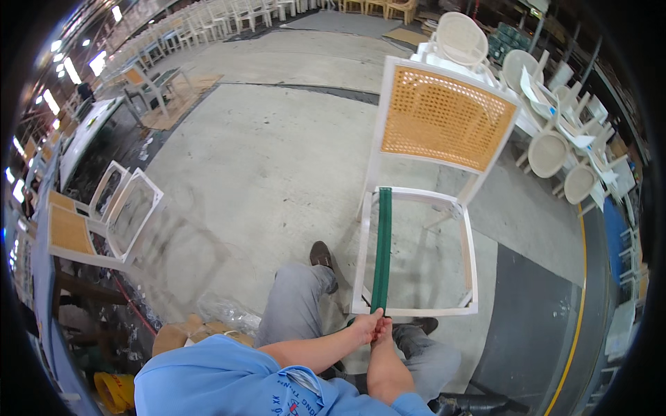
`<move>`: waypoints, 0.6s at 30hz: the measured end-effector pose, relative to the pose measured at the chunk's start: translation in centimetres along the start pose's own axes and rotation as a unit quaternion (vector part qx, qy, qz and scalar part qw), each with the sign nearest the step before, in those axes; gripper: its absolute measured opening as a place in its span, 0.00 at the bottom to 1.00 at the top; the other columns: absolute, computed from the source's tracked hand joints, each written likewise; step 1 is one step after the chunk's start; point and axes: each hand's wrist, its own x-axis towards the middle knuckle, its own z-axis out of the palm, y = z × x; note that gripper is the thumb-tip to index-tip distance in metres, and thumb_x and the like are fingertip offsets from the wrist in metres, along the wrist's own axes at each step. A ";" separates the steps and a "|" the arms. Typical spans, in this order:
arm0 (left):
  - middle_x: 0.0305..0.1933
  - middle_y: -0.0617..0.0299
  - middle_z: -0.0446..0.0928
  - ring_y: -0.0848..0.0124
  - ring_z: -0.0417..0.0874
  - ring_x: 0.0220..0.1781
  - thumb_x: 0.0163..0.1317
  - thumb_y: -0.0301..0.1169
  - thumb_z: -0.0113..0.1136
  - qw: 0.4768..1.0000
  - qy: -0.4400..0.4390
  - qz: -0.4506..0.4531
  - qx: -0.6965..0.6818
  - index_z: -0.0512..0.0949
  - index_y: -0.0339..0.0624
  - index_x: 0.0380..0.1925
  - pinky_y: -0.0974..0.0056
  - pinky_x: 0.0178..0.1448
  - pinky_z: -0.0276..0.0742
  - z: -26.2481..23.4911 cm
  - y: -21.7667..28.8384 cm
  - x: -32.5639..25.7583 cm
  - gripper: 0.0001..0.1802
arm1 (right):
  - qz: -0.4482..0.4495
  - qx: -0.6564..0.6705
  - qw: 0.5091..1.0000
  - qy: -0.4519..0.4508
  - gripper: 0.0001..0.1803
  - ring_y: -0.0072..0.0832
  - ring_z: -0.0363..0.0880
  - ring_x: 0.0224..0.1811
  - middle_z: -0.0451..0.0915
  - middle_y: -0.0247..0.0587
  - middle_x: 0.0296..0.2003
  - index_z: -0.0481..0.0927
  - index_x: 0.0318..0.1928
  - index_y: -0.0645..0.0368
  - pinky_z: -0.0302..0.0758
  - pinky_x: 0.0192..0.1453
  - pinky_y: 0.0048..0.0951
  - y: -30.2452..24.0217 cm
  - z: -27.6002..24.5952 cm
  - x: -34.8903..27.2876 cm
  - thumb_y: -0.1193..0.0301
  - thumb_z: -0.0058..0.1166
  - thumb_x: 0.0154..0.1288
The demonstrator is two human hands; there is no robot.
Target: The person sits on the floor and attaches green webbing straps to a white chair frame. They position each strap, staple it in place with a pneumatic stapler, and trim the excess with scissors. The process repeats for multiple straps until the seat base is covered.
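A white chair frame stands before me, with a woven cane panel in its backrest and an open seat. One green webbing strap runs from the back seat rail to the front rail, near the seat's left side. At the front rail my left hand and my right hand are close together, fingers closed at the near end of the strap. Both seem to grip it; my fingers partly hide that end.
More cane-backed chair frames lie on a bench at left. White round-backed chairs are piled at right, and rows of chairs line the far side. Clear plastic wrap and a yellow container are near my left side.
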 end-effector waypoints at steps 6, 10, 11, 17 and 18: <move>0.21 0.68 0.76 0.76 0.67 0.18 0.77 0.53 0.55 0.999 -0.034 -0.024 0.002 0.83 0.45 0.31 0.65 0.20 0.59 -0.3 0.2 1.5 0.24 | -0.059 -0.029 0.997 -0.039 0.17 0.36 0.77 0.25 0.78 0.41 0.25 0.77 0.33 0.58 0.74 0.25 0.43 -4.2 2.4 2.9 0.63 0.40 0.77; 0.19 0.69 0.71 0.74 0.67 0.16 0.76 0.49 0.58 0.993 -0.024 -0.112 0.008 0.79 0.46 0.30 0.65 0.19 0.58 -1.4 2.3 0.3 0.21 | -0.047 -0.013 0.999 0.008 0.16 0.36 0.74 0.23 0.76 0.41 0.24 0.76 0.32 0.57 0.72 0.24 0.43 -4.5 3.1 5.6 0.64 0.40 0.77; 0.19 0.68 0.72 0.74 0.67 0.16 0.76 0.47 0.58 0.991 -0.006 -0.134 0.020 0.78 0.46 0.31 0.65 0.19 0.59 -1.9 3.2 -1.2 0.19 | -0.039 -0.003 0.999 0.021 0.16 0.36 0.74 0.22 0.76 0.41 0.23 0.75 0.32 0.57 0.71 0.23 0.43 -4.1 3.0 6.2 0.64 0.40 0.77; 0.24 0.65 0.76 0.72 0.75 0.21 0.72 0.35 0.57 0.977 0.183 0.012 0.108 0.79 0.44 0.41 0.63 0.23 0.70 -7.7 9.6 -4.0 0.08 | -0.008 0.055 0.995 0.081 0.16 0.36 0.70 0.20 0.73 0.40 0.21 0.73 0.31 0.56 0.68 0.21 0.43 -2.3 2.8 9.7 0.65 0.40 0.77; 0.26 0.64 0.77 0.71 0.77 0.23 0.71 0.34 0.57 0.971 0.216 0.036 0.094 0.79 0.44 0.42 0.63 0.25 0.72 -7.8 10.1 -2.5 0.08 | 0.000 0.063 0.994 0.093 0.16 0.36 0.70 0.19 0.72 0.40 0.21 0.73 0.31 0.56 0.68 0.21 0.43 -1.6 2.3 10.2 0.65 0.40 0.77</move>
